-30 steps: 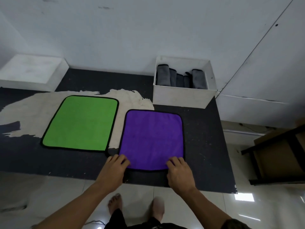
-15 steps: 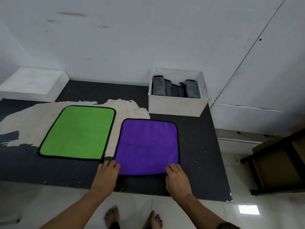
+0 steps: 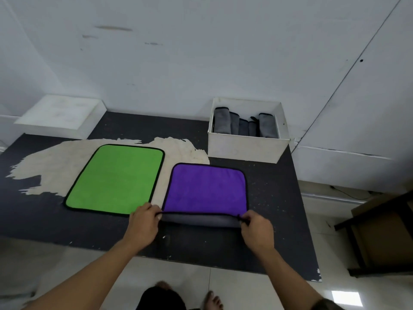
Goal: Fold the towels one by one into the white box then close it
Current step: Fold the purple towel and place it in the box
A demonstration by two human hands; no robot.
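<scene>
A purple towel with black trim lies on the dark table, its near edge raised so the grey underside shows. My left hand pinches the near left corner, and my right hand pinches the near right corner. Flat on the table to the left lies a green towel. The open white box stands behind the purple towel with several folded grey towels upright inside.
A white lid rests at the table's back left corner against the wall. A pale worn patch spreads under the green towel. A dark-framed stand stands right of the table. My bare feet are below the table's near edge.
Both hands went from resting flat on the purple towel's near edge to pinching its near corners and lifting that edge, exposing the grey underside.
</scene>
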